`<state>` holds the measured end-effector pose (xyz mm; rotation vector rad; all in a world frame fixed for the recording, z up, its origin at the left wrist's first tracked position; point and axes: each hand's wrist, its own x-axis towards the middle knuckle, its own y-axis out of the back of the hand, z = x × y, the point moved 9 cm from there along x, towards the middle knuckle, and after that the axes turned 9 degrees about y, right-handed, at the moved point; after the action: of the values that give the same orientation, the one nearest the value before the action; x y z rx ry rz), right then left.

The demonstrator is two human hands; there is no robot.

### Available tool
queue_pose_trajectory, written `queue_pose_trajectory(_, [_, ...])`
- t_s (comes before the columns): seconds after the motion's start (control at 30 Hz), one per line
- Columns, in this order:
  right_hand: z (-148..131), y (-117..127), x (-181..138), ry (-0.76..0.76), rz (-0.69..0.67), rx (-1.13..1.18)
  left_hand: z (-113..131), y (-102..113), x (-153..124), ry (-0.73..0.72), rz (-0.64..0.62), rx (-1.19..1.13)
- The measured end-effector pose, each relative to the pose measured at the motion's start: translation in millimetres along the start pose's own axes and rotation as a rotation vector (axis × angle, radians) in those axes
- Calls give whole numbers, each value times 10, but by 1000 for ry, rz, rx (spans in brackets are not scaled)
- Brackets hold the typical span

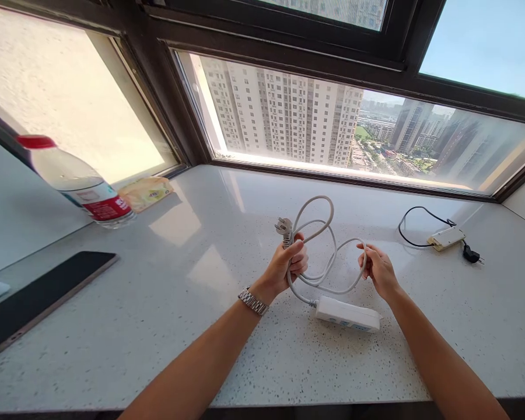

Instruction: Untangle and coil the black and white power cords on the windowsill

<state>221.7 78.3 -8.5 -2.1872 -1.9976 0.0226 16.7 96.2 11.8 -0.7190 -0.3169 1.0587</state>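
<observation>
A white power strip [347, 314] lies on the speckled countertop, its grey cord [332, 256] looping up from its left end. My left hand [291, 259] is closed round the cord just below the plug [283, 226], whose prongs point up and left. Farther right, my right hand [376, 265] pinches a loop of the same cord between thumb and fingers. The cord's loose loops hang and lie between the two hands, behind the power strip.
To the right lies a small white adapter [447, 238] with a black cable and black plug [471, 254]. At left are a red-capped bottle [87, 189], a yellow tissue pack [146, 193] and a dark tablet-like device [44, 297]. Windows [289, 116] border the countertop's far side.
</observation>
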Motion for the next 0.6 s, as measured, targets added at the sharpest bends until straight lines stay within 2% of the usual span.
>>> queue_pose_trajectory(0.17, [-18, 48, 7, 51, 63, -114, -109, -128, -17, 136, -228, -27])
queue_pose_trajectory(0.33, [107, -2, 9, -9, 42, -46, -193, -197, -77, 235, -391, 14])
queue_pose_trajectory(0.43, [120, -95, 13, 6, -15, -30, -249, -240, -109, 289, -457, 47])
queue_pose_trajectory(0.6, [17, -233, 20, 143, -123, 10, -314, -272, -112, 354, -477, 81])
